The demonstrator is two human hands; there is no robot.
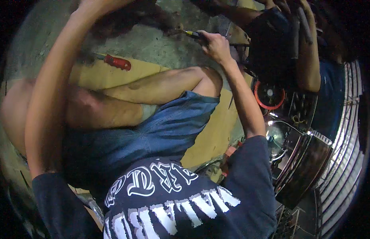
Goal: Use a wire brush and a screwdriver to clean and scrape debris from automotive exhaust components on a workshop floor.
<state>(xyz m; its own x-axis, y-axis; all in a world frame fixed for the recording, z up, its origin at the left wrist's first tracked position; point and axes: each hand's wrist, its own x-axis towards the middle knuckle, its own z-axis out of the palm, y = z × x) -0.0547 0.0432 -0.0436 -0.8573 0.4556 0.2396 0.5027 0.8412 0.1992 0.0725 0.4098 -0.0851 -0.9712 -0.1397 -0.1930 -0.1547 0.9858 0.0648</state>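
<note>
My right hand (216, 44) grips a screwdriver (192, 34) with a yellow and black handle. Its shaft points left, and the tip is at or near a small brownish part (179, 27) on a dark, blurred object (152, 19); contact is unclear. At the top edge, my left hand (108, 3) shows only its wrist and back, so its fingers and anything in them are out of view. A tool with a red handle (117, 62) lies on the cardboard (143, 67) in front of my crossed legs, its shaft pointing left into shadow.
Another person (274, 38) is close by at the upper right, arms bent. Right of my arm stand a red-rimmed round object (269, 95) and a dark, glossy housing (304, 167). Slatted panels (343, 179) line the far right. Grey concrete floor (161, 49) lies beyond the cardboard.
</note>
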